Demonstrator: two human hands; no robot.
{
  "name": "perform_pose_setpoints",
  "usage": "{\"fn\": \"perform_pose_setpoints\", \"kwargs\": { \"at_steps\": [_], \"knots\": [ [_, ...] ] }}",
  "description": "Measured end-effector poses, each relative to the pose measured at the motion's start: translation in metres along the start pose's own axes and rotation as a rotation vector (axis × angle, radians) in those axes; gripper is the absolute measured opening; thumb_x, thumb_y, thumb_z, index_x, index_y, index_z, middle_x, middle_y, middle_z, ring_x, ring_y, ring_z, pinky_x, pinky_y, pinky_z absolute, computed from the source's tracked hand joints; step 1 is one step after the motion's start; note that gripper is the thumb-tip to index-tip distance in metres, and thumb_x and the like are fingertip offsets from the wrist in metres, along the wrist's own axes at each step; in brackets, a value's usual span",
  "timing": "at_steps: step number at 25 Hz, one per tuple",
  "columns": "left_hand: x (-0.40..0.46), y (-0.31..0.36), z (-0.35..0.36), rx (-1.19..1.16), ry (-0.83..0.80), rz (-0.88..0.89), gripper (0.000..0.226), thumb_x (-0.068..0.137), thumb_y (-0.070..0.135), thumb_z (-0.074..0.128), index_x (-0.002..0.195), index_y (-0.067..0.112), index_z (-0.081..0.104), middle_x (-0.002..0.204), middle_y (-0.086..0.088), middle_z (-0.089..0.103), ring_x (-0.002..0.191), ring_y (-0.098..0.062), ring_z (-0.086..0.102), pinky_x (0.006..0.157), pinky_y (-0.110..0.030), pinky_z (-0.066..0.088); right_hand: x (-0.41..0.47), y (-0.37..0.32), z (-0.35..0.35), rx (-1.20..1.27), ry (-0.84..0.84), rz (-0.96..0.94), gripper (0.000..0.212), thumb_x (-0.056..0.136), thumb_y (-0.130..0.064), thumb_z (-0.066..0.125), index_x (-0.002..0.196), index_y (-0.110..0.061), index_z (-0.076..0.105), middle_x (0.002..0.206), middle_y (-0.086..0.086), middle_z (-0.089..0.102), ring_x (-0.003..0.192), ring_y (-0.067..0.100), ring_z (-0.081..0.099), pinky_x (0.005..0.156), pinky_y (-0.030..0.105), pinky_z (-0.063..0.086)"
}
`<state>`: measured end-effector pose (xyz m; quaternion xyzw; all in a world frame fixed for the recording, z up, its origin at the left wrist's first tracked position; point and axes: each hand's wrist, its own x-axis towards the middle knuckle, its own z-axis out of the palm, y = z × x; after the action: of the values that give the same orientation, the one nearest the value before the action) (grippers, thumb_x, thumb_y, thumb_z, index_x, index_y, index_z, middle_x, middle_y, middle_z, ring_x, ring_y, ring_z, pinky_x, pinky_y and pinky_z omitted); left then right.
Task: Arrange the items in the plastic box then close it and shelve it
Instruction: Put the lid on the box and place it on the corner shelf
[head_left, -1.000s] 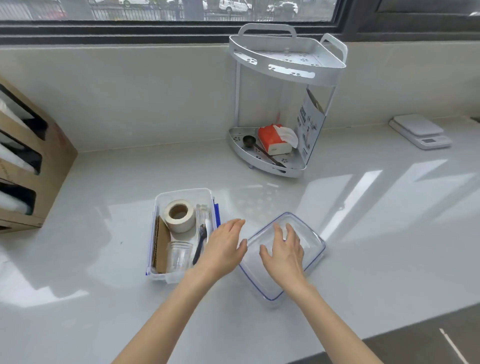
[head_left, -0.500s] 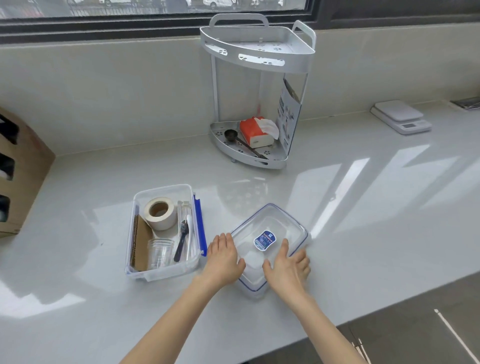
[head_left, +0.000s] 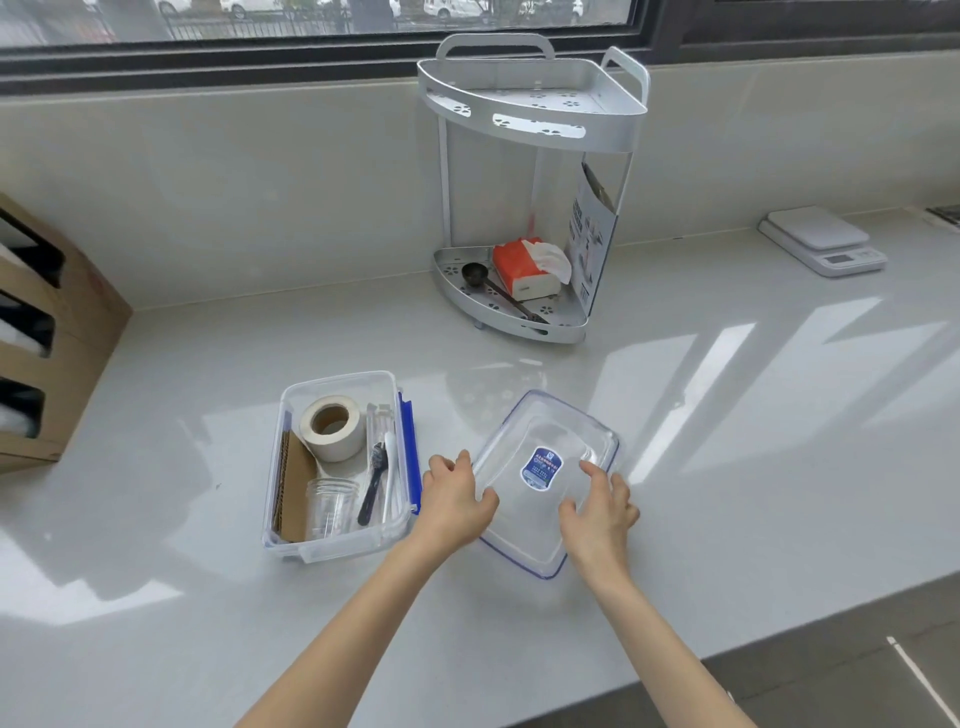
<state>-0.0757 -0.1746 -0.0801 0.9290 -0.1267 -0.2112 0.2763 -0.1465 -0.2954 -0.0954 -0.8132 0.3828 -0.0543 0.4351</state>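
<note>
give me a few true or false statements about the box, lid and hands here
1. The lid is already on the plastic box. False: it is beside the box, on the box's right.
2. Both hands touch the lid, the left hand at its left edge and the right hand on its right part. True.
3. A roll of tape sits in the box. True.
4. The box is on the corner shelf. False: it is on the counter.
5. The clear cup stands outside the box. False: it is inside.
</note>
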Motion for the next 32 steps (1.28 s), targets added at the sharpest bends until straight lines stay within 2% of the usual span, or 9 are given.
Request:
{"fn": "perform_pose_setpoints", "kwargs": {
  "at_steps": [5, 9, 12, 15, 18, 23, 26, 30, 32],
  "knots": [
    [-0.004, -0.006, -0.030, -0.129, 0.225, 0.081, 0.044, 0.090, 0.017, 0.046, 0.130, 0.001, 0.037, 0.127, -0.018, 0.037, 0.120, -0.031, 0.041, 0.101, -0.030, 0.031, 0.003, -0.031, 0.002, 0.131, 0.046, -0.122, 0.045, 0.088, 0.000, 0.041, 0.131, -0.014, 0.043, 0.150, 0.011, 0.025, 0.131, 0.034, 0.020, 0.103, 0.033, 0.024],
    [-0.009, -0.022, -0.059, -0.248, 0.413, 0.081, 0.032, 0.090, 0.011, 0.044, 0.121, 0.001, 0.047, 0.122, -0.017, 0.043, 0.113, -0.028, 0.046, 0.092, -0.019, 0.030, 0.001, -0.063, 0.015, 0.151, -0.011, -0.229, 0.043, 0.088, 0.001, 0.039, 0.128, -0.015, 0.047, 0.150, 0.010, 0.026, 0.133, 0.031, 0.022, 0.100, 0.026, 0.022],
    [-0.016, -0.042, -0.077, -0.273, 0.503, 0.034, 0.033, 0.091, 0.013, 0.043, 0.123, 0.005, 0.048, 0.121, -0.014, 0.045, 0.110, -0.027, 0.049, 0.095, -0.027, 0.035, -0.004, -0.084, 0.033, 0.153, -0.070, -0.296, 0.046, 0.087, 0.003, 0.040, 0.129, -0.015, 0.046, 0.150, 0.010, 0.028, 0.134, 0.030, 0.024, 0.096, 0.020, 0.019],
    [-0.023, -0.066, -0.088, -0.292, 0.571, -0.032, 0.029, 0.091, 0.014, 0.046, 0.117, 0.004, 0.052, 0.114, -0.014, 0.047, 0.106, -0.027, 0.051, 0.082, -0.018, 0.031, -0.011, -0.101, 0.053, 0.191, -0.122, -0.314, 0.054, 0.084, 0.003, 0.043, 0.135, -0.014, 0.038, 0.146, 0.011, 0.034, 0.134, 0.029, 0.031, 0.109, 0.027, 0.022],
    [-0.030, -0.087, -0.094, -0.318, 0.559, -0.102, 0.028, 0.090, 0.015, 0.046, 0.115, 0.005, 0.053, 0.105, -0.011, 0.045, 0.107, -0.029, 0.049, 0.083, -0.023, 0.035, -0.015, -0.113, 0.070, 0.214, -0.179, -0.333, 0.056, 0.084, 0.002, 0.045, 0.136, -0.013, 0.035, 0.142, 0.009, 0.039, 0.132, 0.026, 0.037, 0.113, 0.042, 0.030],
    [-0.037, -0.119, -0.099, -0.308, 0.521, -0.180, 0.029, 0.089, 0.014, 0.047, 0.116, 0.005, 0.053, 0.116, -0.017, 0.051, 0.111, -0.029, 0.046, 0.087, -0.025, 0.033, -0.024, -0.122, 0.092, 0.190, -0.266, -0.354, 0.055, 0.085, 0.001, 0.044, 0.137, -0.014, 0.034, 0.143, 0.005, 0.040, 0.131, 0.024, 0.040, 0.112, 0.041, 0.032],
    [-0.038, -0.128, -0.100, -0.340, 0.494, -0.199, 0.029, 0.089, 0.014, 0.048, 0.116, 0.004, 0.053, 0.113, -0.015, 0.049, 0.113, -0.030, 0.045, 0.087, -0.025, 0.032, -0.025, -0.124, 0.102, 0.187, -0.283, -0.333, 0.055, 0.086, 0.000, 0.044, 0.138, -0.014, 0.033, 0.144, 0.005, 0.040, 0.132, 0.023, 0.038, 0.113, 0.039, 0.030],
    [-0.038, -0.137, -0.100, -0.383, 0.452, -0.216, 0.031, 0.089, 0.015, 0.048, 0.119, 0.005, 0.050, 0.115, -0.012, 0.049, 0.113, -0.028, 0.048, 0.094, -0.032, 0.040, -0.024, -0.124, 0.110, 0.171, -0.295, -0.320, 0.051, 0.088, -0.001, 0.043, 0.137, -0.012, 0.036, 0.145, 0.005, 0.040, 0.133, 0.022, 0.037, 0.112, 0.033, 0.029],
    [-0.038, -0.141, -0.101, -0.433, 0.428, -0.203, 0.032, 0.088, 0.016, 0.049, 0.118, 0.006, 0.049, 0.108, -0.006, 0.047, 0.107, -0.027, 0.052, 0.091, -0.032, 0.044, -0.024, -0.123, 0.112, 0.173, -0.293, -0.312, 0.049, 0.089, -0.001, 0.043, 0.136, -0.013, 0.038, 0.144, 0.004, 0.041, 0.132, 0.021, 0.038, 0.112, 0.033, 0.030]
  ]
}}
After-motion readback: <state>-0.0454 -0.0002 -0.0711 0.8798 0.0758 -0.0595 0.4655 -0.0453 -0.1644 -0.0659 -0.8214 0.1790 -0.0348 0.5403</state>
